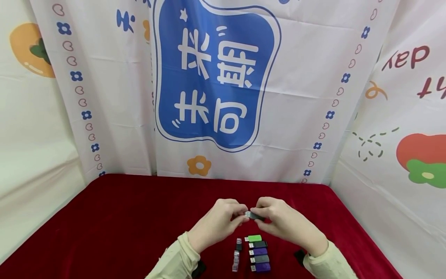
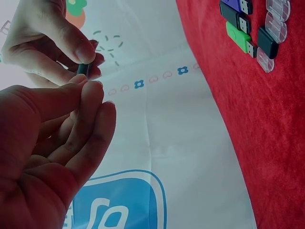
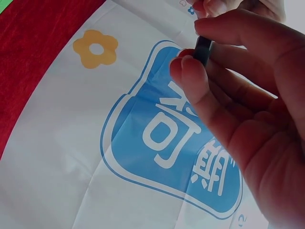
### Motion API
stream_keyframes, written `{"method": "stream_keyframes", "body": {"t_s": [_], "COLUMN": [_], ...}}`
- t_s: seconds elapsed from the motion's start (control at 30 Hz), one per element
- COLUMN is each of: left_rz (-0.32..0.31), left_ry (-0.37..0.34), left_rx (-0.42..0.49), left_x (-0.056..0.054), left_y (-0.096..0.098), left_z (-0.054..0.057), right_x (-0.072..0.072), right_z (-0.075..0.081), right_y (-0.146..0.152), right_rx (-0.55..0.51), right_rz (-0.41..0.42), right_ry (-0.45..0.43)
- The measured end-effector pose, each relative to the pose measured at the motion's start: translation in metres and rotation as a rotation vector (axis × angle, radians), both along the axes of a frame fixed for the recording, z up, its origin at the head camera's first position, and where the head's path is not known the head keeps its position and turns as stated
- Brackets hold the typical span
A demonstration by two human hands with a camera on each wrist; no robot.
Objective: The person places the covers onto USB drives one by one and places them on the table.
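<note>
Raised over the table, a dark grey USB flash drive [image 1: 257, 216] spans the gap between the two hands. My right hand [image 1: 283, 219] pinches its dark body between thumb and fingers. The left hand [image 1: 221, 219] has thumb and fingertips closed round the light connector end; I cannot tell whether a clear cap covers it. In the left wrist view, fingers hide most of the drive. Below the hands, several USB sticks lie in a column with connectors pointing left, a green USB flash drive [image 1: 254, 238] at the top. Beside them runs a line of small caps, including clear caps [image 1: 236, 260] and a black cap [image 1: 238, 247].
A red velvet cloth [image 1: 139, 217] covers the table. White printed curtains [image 1: 296, 116] enclose the back and both sides. Dark objects show partly beside the left sleeve [image 1: 181, 255] and the right sleeve [image 1: 329, 263].
</note>
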State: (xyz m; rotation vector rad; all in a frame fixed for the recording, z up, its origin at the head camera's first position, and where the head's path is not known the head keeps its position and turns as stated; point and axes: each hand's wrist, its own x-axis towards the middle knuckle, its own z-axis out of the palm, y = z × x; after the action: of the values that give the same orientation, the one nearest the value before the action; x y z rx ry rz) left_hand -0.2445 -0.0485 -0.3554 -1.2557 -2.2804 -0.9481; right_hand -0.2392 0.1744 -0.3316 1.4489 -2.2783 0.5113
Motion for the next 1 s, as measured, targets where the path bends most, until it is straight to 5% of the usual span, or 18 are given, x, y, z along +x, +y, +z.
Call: {"method": "stream_keyframes", "body": {"t_s": [0.4,0.8,1.0], "left_rz": [0.0,-0.008,-0.013], "left_ry": [0.048,-0.069,-0.086], "left_rx": [-0.008,-0.001,-0.018], "left_x": [-0.0015,-0.0009,-0.0035], "left_y": [0.0045,0.0023,0.0019], "left_z": [-0.0056,-0.0073,-0.0055], "right_x": [-0.0001,-0.0015,-0.004], "right_z": [-0.0027,-0.0047,-0.0018], "right_y": [0.0017,0.0021,0.0024], "right_rx": [0.003,0.021,0.046], "right_rz": [0.005,-0.067,-0.102], "right_ry": [0.069,-0.075,-0.068]}}
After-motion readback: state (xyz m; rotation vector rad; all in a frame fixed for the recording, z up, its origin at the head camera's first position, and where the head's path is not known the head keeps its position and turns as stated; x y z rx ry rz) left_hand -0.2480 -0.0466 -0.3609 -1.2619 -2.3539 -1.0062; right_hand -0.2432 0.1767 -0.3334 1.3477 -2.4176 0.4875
